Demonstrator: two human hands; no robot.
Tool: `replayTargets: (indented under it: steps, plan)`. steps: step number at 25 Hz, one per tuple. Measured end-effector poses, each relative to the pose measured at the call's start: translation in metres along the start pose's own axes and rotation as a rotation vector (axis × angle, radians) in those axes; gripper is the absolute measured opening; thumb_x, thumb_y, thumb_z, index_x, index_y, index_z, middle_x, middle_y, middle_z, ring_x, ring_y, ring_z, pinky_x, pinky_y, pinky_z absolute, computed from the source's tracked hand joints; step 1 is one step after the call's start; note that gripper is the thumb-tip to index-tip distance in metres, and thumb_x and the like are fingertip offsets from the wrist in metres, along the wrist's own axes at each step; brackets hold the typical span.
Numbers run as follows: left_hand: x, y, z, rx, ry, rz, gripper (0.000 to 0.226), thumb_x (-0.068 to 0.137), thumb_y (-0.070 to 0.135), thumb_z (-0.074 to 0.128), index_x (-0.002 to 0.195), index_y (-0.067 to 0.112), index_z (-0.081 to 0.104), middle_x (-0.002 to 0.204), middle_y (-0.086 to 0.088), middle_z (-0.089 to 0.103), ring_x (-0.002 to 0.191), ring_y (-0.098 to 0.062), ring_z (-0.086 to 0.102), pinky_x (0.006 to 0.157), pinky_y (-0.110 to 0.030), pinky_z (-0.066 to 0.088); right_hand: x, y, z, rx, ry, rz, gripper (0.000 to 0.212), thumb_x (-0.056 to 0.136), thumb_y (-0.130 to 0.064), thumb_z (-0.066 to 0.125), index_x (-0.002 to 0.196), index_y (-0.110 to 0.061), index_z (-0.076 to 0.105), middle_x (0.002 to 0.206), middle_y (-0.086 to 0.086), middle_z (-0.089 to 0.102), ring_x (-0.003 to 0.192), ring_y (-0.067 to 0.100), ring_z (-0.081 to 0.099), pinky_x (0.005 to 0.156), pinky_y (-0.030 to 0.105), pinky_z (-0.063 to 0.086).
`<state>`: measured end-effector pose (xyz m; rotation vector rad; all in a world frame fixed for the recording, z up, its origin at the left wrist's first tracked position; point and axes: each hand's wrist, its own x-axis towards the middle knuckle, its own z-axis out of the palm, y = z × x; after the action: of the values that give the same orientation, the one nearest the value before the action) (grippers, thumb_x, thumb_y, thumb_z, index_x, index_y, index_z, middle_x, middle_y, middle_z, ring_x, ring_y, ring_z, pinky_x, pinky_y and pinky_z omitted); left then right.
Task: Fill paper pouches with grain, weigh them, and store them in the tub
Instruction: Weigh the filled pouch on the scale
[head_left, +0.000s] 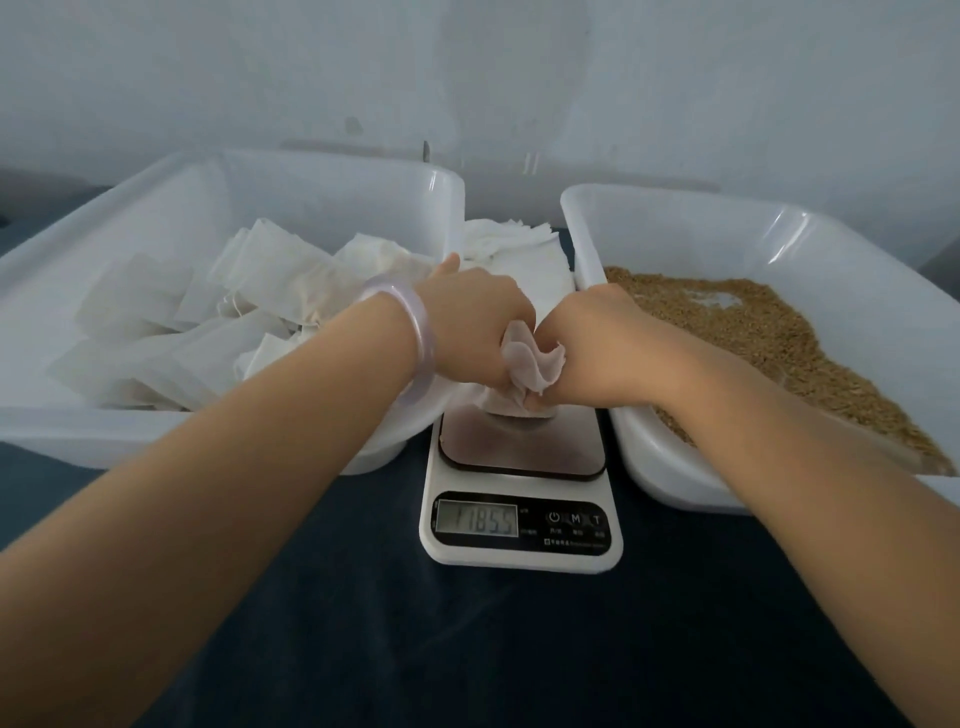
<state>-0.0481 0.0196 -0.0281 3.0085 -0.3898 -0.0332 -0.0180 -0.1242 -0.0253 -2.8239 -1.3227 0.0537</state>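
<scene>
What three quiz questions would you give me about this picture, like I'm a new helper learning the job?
1. True or false: the left grip and the right grip both hold the pouch over the scale.
2. Pick one: what is in the right tub? A) folded pouches B) grain C) water
3. Fill the gap: the bracelet sits on the ____ wrist.

Key: 1 true; 2 B; 3 left.
</scene>
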Motion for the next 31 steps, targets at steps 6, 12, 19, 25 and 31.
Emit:
replayTargets:
  steps: [6,12,19,25,31]
  plan:
    - [-0.007,-0.009,-0.005,-0.165,0.029,0.009,0.026,0.068,0.048,0.073,0.073,0.024,0.063,0.066,0.009,0.061,0.069,-0.003,0.056,0.107,-0.034,0.022,-0.009,0.018,-0.009,0.487,0.051,0.079,0.030,0.059,-0.046,0.082,0.075,-0.024,0.067,0.070,-0.012,0.065,0.062,0.004,0.056,0.055,0.021,0.038]
    - [-0.010,-0.007,-0.008,-0.237,-0.001,-0.048,0.035,0.062,0.049,0.077,0.078,0.019,0.068,0.075,0.000,0.069,0.077,-0.017,0.064,0.085,-0.033,0.047,-0.013,0.015,-0.010,0.551,0.067,0.098,0.052,0.048,-0.057,0.080,0.092,-0.031,0.068,0.087,-0.013,0.068,0.078,0.000,0.061,0.069,0.026,0.048]
    - [-0.012,-0.006,-0.010,-0.264,-0.024,-0.071,0.047,0.054,0.058,0.072,0.077,0.018,0.067,0.073,-0.001,0.067,0.073,-0.014,0.062,0.060,-0.018,0.031,-0.012,0.016,-0.010,0.588,0.052,0.100,0.047,0.047,-0.054,0.081,0.088,-0.042,0.062,0.086,-0.023,0.065,0.078,-0.012,0.057,0.061,0.016,0.039]
    - [-0.011,-0.005,-0.009,-0.275,-0.026,-0.066,0.049,0.052,0.060,0.067,0.078,0.018,0.067,0.074,-0.001,0.068,0.074,-0.015,0.062,0.061,-0.018,0.031,-0.012,0.017,-0.008,0.590,0.053,0.096,0.048,0.052,-0.051,0.083,0.094,-0.037,0.065,0.086,-0.020,0.066,0.078,-0.009,0.058,0.062,0.018,0.041]
    - [-0.013,-0.004,-0.010,-0.300,-0.032,-0.080,0.047,0.058,0.057,0.073,0.082,0.017,0.068,0.078,-0.002,0.069,0.078,-0.016,0.062,0.063,-0.014,0.028,-0.012,0.018,-0.008,0.585,0.058,0.096,0.045,0.053,-0.049,0.084,0.092,-0.037,0.064,0.086,-0.017,0.066,0.080,-0.004,0.060,0.067,0.022,0.046]
